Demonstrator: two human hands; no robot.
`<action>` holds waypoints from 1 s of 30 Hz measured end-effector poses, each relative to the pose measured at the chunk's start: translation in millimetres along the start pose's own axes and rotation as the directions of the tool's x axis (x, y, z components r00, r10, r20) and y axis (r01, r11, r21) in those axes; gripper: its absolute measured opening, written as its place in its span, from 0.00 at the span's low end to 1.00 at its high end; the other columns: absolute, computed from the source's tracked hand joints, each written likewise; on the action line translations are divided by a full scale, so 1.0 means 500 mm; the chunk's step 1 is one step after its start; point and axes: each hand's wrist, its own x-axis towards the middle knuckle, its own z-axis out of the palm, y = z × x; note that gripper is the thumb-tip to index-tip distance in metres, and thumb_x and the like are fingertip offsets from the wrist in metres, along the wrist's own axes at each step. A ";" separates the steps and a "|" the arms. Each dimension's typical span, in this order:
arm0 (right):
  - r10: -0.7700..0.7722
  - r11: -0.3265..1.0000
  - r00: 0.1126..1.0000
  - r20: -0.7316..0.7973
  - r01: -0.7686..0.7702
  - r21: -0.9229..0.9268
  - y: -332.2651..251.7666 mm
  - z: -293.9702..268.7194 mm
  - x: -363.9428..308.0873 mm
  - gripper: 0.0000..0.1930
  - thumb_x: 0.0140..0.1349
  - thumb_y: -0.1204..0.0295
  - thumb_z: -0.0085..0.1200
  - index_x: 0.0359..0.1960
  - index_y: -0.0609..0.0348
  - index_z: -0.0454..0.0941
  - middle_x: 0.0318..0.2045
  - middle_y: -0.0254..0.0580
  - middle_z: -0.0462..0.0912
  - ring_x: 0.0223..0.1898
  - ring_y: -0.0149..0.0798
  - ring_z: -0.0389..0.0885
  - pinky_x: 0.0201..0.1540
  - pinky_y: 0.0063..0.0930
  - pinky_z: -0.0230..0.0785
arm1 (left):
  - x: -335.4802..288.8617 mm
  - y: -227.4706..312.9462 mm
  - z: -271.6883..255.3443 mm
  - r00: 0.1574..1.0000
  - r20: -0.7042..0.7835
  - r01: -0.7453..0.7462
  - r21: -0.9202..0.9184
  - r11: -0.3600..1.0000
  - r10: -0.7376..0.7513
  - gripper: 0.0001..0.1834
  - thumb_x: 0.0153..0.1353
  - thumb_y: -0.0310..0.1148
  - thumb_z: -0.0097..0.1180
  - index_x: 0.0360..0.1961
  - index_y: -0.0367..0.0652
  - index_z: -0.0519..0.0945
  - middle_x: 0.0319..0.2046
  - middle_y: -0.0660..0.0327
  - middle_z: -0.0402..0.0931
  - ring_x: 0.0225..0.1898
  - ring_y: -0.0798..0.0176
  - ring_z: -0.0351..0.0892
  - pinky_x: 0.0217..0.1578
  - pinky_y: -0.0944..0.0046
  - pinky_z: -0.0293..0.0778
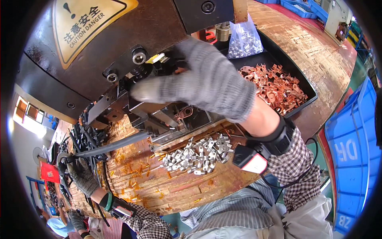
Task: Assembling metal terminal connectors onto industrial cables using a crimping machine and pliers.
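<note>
Grey-gloved, the left hand (82, 177) is closed round the near end of a black cable (113, 146), which slants up over the worktop (179, 195) with its other end right by the press (159, 24)! Up at the press it's the right hand (217, 75), blurred, thumb out to the left, the other fingers hidden, so whether it grips anything I cannot tell. Below sits 1 heap of silver lugs (197, 155), and over to the right, 1 black tray (312, 97) full of copper lugs (278, 89) and 1 clear bag (244, 42).
</note>
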 end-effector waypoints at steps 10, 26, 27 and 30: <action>0.230 0.889 0.969 -0.085 -0.174 0.423 0.000 -0.117 -0.119 0.15 0.52 0.74 0.56 0.42 0.62 0.70 0.34 0.35 0.76 0.34 0.23 0.72 0.37 0.17 0.67 | 0.016 -0.020 0.005 0.994 0.109 0.028 -0.049 0.998 -0.022 0.17 0.58 0.31 0.47 0.48 0.34 0.70 0.49 0.54 0.69 0.52 0.63 0.66 0.54 0.64 0.63; 0.292 0.918 0.936 -0.195 -0.218 0.331 0.002 -0.143 -0.167 0.12 0.55 0.74 0.53 0.41 0.60 0.73 0.35 0.31 0.77 0.35 0.20 0.72 0.38 0.14 0.65 | 0.028 -0.016 -0.021 0.993 0.071 0.102 -0.059 0.993 -0.098 0.19 0.62 0.31 0.40 0.53 0.36 0.65 0.54 0.57 0.64 0.57 0.62 0.60 0.58 0.61 0.56; 0.291 0.917 0.937 -0.191 -0.217 0.335 0.001 -0.146 -0.170 0.12 0.55 0.74 0.53 0.41 0.60 0.73 0.35 0.31 0.77 0.35 0.20 0.72 0.38 0.14 0.65 | 0.031 -0.015 -0.032 0.987 0.121 0.111 -0.036 0.993 -0.105 0.19 0.63 0.32 0.38 0.54 0.36 0.64 0.56 0.58 0.62 0.58 0.61 0.58 0.60 0.60 0.53; 0.367 0.887 0.909 -0.199 -0.277 0.370 -0.002 -0.147 -0.191 0.12 0.54 0.75 0.53 0.42 0.60 0.73 0.34 0.31 0.77 0.35 0.21 0.72 0.38 0.14 0.65 | 0.036 -0.038 -0.054 0.919 0.375 -0.287 0.417 0.863 0.125 0.20 0.64 0.34 0.36 0.55 0.38 0.63 0.57 0.61 0.60 0.60 0.61 0.55 0.62 0.58 0.44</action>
